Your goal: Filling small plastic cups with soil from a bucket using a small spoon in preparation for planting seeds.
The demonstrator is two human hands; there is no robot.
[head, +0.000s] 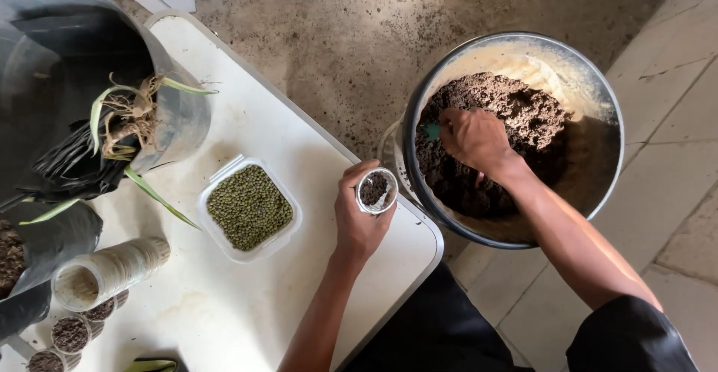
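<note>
- White table (247,320): one, running from the upper left to the lower middle of the view; it bears most of the containers listed below.
- Black tub (52,58): one, at the table's far left corner, tipped on its side; pale roots and thin green leaves (131,118) hang out of its mouth over black plastic bags.
- Metal bucket (598,88): one, standing on the floor just off the table's right edge; it holds a mound of dark brown soil (516,106), with a pale film coating its inner wall.
- Right hand (477,139): down inside the bucket on the soil, fingers clenched round a small green tool (433,130), of which only a tip shows.
- Left hand (361,219): at the table's right edge, beside the bucket, fingers wrapped round the small clear cup.
- Clear square tub (280,246): one, lidless, mid-table; filled almost level with small green beans (249,207).
- Stack of clear cups (112,271): one stack, lying on its side at the table's left; the number of cups in it cannot be told.
- Small clear cup (376,190): one, upright in the left hand, partly filled with dark soil.
- Filled cups (71,333): three visible at the lower left corner, each holding dark soil.
</note>
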